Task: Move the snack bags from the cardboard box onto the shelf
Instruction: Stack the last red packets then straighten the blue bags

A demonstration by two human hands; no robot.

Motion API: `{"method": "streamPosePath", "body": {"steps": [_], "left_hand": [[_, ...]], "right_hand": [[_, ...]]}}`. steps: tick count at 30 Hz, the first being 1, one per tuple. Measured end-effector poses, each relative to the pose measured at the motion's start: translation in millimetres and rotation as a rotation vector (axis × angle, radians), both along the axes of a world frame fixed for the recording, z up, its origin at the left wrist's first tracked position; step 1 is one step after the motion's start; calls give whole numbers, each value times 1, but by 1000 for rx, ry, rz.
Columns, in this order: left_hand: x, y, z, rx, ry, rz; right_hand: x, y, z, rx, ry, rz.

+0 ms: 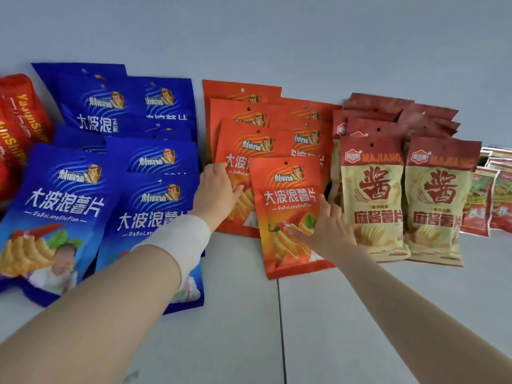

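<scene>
Right hand fingers lie straight on the front orange bag; left hand flat on the orange row

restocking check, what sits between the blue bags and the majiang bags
In the head view, the orange bags fill that stretch, both hands on them.

Bright, even, soft light, perhaps from overhead, fills the scene. Only faint shadows fall under the bags beyond the hands. Mild glare sheens the blue bags left of the left hand. Wide-angle distortion bends the edges. The near forearms and the far-left bags look slightly blurred.
</scene>
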State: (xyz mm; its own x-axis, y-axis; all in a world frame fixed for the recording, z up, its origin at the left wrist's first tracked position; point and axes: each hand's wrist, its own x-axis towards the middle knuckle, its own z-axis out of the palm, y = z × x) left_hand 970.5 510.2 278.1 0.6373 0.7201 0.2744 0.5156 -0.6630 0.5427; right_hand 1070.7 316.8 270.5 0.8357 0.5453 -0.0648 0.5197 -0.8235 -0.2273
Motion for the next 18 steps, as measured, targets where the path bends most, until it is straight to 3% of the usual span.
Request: {"method": "streamPosePath", "body": {"steps": [6,12,18], "left_hand": [[32,11,2,-237,-133,78],[56,19,-4,-232,-288,269],[64,37,-6,-300,-515,337]], "right_hand": [[6,0,-18,349,282,-196],[3,7,-40,757,114,-290],[21,41,-46,966,-19,-329]]}}
